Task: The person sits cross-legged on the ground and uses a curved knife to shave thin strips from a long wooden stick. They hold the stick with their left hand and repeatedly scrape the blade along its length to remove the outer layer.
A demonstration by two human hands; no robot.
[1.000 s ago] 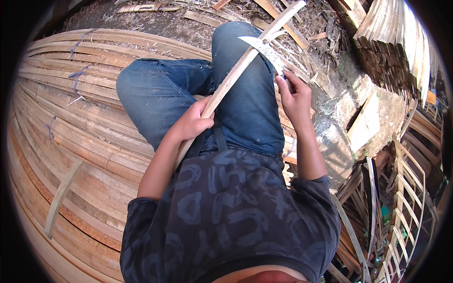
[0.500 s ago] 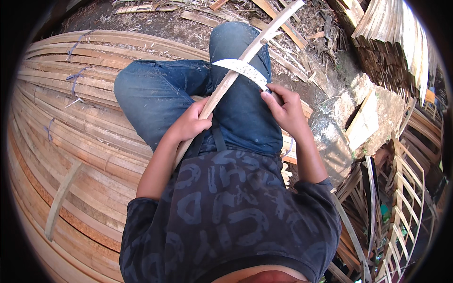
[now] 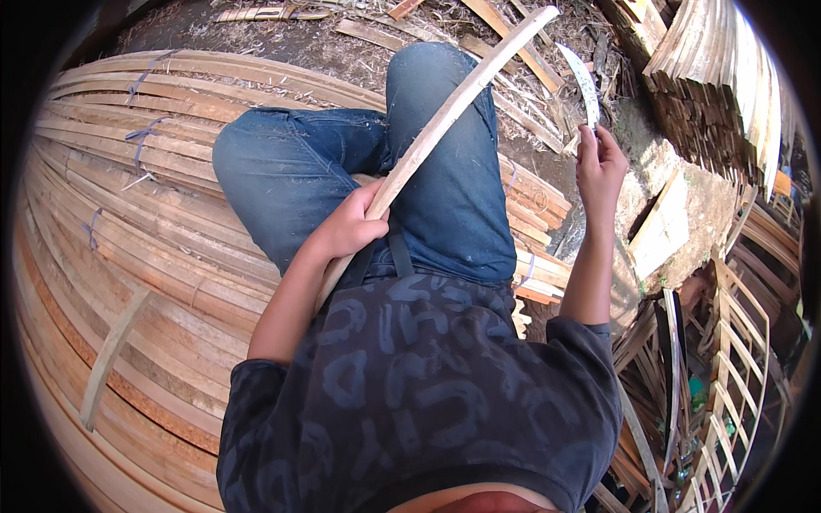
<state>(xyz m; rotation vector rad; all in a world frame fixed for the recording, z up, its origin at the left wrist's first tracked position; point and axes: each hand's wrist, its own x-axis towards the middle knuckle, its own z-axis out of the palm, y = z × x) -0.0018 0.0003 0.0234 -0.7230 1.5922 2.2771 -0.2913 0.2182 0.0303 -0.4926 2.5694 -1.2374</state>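
Observation:
A long, pale wooden strip (image 3: pixel 457 101) slants across my lap, from my waist up past my right knee, its far end pointing ahead and right. My left hand (image 3: pixel 357 225) is wrapped round its lower part. Out to the right of the strip, my right hand (image 3: pixel 601 162) grips the handle of a curved knife (image 3: pixel 584 84). Its sickle-like blade points forward, apart from the wood. The handle is mostly hidden by the fingers.
Bundled wooden slats (image 3: pixel 154 231) tied with purple string spread at my left and beneath me. A tall stack of boards (image 3: pixel 714 77) stands at the far right. Wood shavings and offcuts (image 3: pixel 368 34) litter the ground ahead. A slatted wooden frame (image 3: pixel 727 376) leans at the right.
My right hand has swung the knife off the strip, out to the right and forward. The left hand keeps its hold on the wood, nearly in place.

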